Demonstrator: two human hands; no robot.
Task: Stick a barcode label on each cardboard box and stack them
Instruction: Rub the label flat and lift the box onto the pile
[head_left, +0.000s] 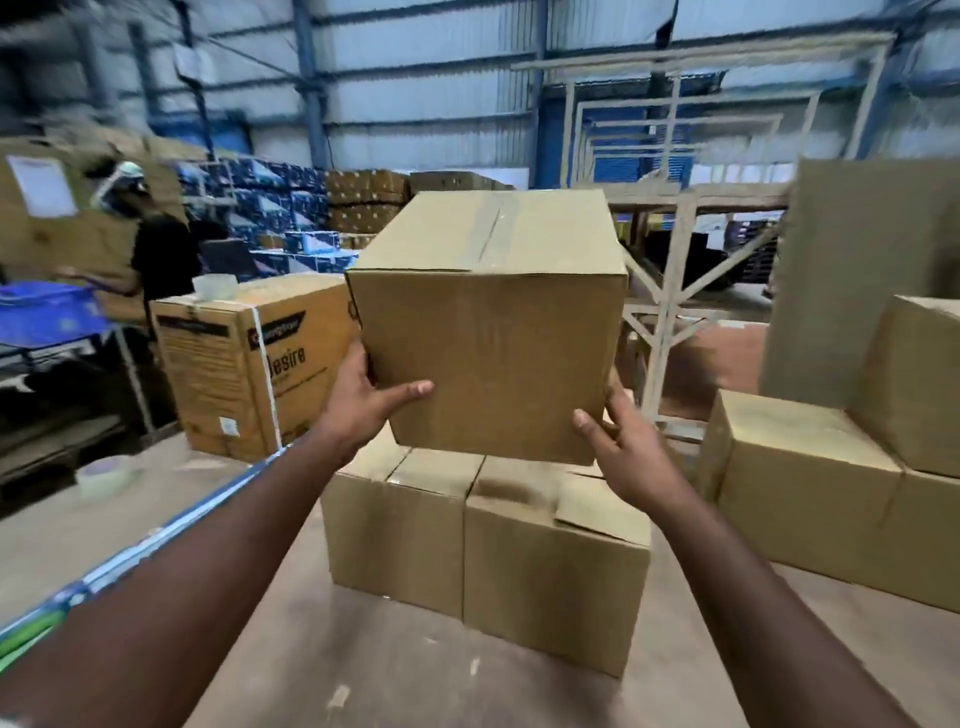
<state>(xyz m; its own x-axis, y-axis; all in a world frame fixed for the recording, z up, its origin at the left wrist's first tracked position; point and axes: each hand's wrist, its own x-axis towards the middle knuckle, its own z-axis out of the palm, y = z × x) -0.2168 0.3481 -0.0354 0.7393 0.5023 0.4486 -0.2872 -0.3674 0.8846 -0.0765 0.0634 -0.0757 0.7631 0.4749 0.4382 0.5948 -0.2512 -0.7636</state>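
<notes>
A warehouse with corrugated metal walls (431, 104) on blue steel columns (306, 78), a cream metal rack (670, 291) and a brown floor (717, 358).

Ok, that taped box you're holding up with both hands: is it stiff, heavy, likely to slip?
The taped box probably stays stiff: its faces look flat and its top seam is taped. It seems fairly light, since the left hand and right hand carry it by the lower corners alone. The plain cardboard offers little to hook, so it could slide.

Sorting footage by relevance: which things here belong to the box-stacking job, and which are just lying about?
Job: held box, left hand, right hand, two boxes below, right stack.
Lying about: printed carton, tape roll, blue crate.
</notes>
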